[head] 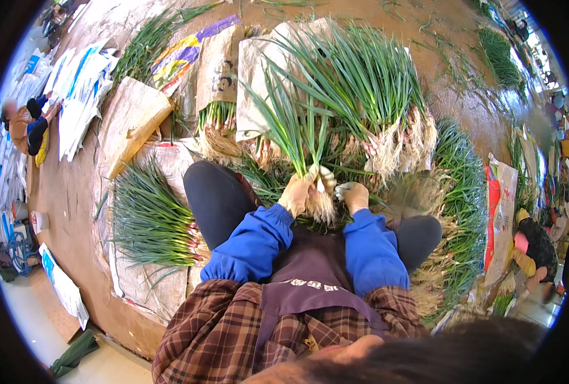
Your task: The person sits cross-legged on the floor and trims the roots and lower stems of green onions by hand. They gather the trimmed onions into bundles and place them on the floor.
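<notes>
My left hand (300, 191), in a pale glove, grips a small bunch of green onions (302, 144) near the white bulbs. Their leaves point away from me and the pale roots (321, 206) hang towards my lap. Just right of the roots is my right hand (354, 196), also gloved, with its fingers curled in; whether anything is between them cannot be made out. Loose green onions (260, 180) lie under and around both hands. Beyond them, a large pile of green onions (375, 86) rests with its roots towards the right.
On my left, a green onion stack (155, 216) lies on sacking (140, 283). Woven sacks (219, 67) partly cover bundles ahead. A long row of green onions (459, 211) curves along my right. Other people sit far left (23, 125) and far right (536, 245).
</notes>
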### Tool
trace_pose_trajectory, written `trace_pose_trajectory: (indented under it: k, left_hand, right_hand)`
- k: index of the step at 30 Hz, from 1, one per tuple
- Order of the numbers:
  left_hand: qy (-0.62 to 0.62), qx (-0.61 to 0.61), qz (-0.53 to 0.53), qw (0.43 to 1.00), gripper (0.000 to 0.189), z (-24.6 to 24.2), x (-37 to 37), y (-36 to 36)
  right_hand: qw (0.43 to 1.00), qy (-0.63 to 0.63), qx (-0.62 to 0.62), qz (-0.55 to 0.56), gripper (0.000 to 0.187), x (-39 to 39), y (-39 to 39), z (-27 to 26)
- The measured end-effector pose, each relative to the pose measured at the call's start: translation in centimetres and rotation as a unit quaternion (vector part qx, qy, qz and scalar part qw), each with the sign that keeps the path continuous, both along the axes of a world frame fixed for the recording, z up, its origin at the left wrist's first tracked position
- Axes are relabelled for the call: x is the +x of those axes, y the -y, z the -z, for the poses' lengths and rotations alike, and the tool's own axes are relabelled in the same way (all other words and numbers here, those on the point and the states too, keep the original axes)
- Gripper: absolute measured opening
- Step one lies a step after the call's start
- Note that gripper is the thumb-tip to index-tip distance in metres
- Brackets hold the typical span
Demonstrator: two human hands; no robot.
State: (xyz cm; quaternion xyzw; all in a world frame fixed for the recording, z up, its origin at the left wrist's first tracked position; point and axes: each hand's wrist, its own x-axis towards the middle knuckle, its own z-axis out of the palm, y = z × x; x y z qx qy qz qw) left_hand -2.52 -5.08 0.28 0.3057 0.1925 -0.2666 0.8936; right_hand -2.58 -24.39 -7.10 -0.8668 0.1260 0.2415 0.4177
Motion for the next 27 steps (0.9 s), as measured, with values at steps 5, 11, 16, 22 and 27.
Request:
trace_pose_trajectory:
  k: [5, 11, 16, 22, 27]
  left_hand:
    - [0.064, 0.148, 0.001, 0.987, 0.019, 3.1, -1.8, 0.5]
    - [-0.061, 0.088, -0.077, 0.991, 0.025, 2.2, -1.3, 0.7]
    - [-0.034, 0.023, -0.106, 0.994, 0.026, -1.0, -1.0, -0.4]
    - [0.026, 0.021, 0.016, 0.999, 0.029, -2.2, 5.1, -3.0]
    - [-0.022, 0.132, 0.112, 0.985, 0.023, 0.4, 5.0, -2.0]
  right_hand:
    - [0.913, -0.12, 0.374, 0.109, 0.023, 3.6, -4.7, -7.5]
    - [0.795, -0.013, 0.489, 0.359, 0.012, 2.0, -6.7, -3.0]
    - [0.946, 0.073, 0.275, 0.152, 0.015, 2.9, -5.2, -6.2]
    - [0.94, 0.285, -0.155, -0.103, 0.024, 6.5, 2.0, -3.8]
    - [0.872, 0.288, -0.378, -0.117, 0.017, 11.6, 5.6, -6.7]
